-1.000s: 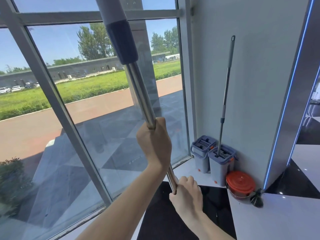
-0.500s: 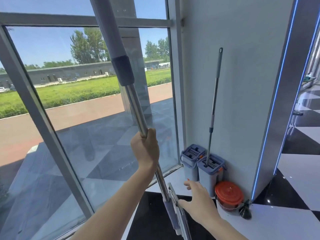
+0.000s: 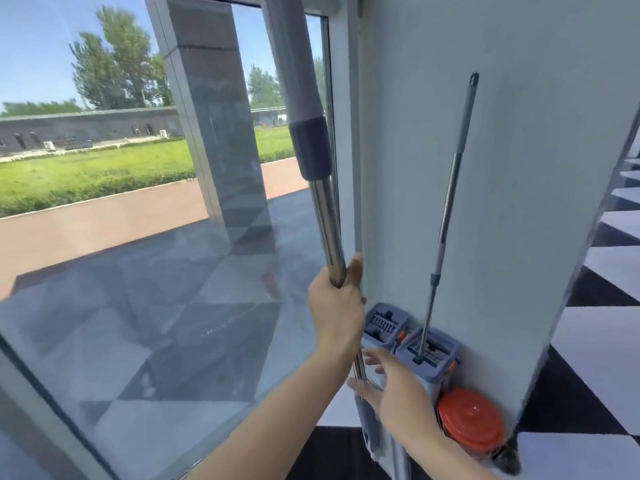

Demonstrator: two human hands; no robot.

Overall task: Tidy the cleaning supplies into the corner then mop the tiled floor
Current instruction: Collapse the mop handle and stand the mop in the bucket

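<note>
My left hand [image 3: 337,306] grips the steel pole of a flat mop [image 3: 325,216], which stands nearly upright in front of me with a grey-purple grip sleeve higher up. Its folded flat head [image 3: 377,434] hangs low, just left of my right hand [image 3: 394,386]. That hand is open with fingers spread, near the pole and apart from it. In the corner stand two grey-blue mop buckets [image 3: 384,323], and a second mop [image 3: 446,216] stands in the right bucket, leaning on the wall.
An orange lidded pail [image 3: 471,424] sits on the floor right of the buckets, with a dark brush [image 3: 509,457] beside it. A large glass window [image 3: 156,271] fills the left. Black and white floor tiles [image 3: 595,358] stretch to the right past the wall corner.
My right hand let go of the mop pole and opened. The mop and my left hand moved right, closer to the corner buckets, as my view turned right.
</note>
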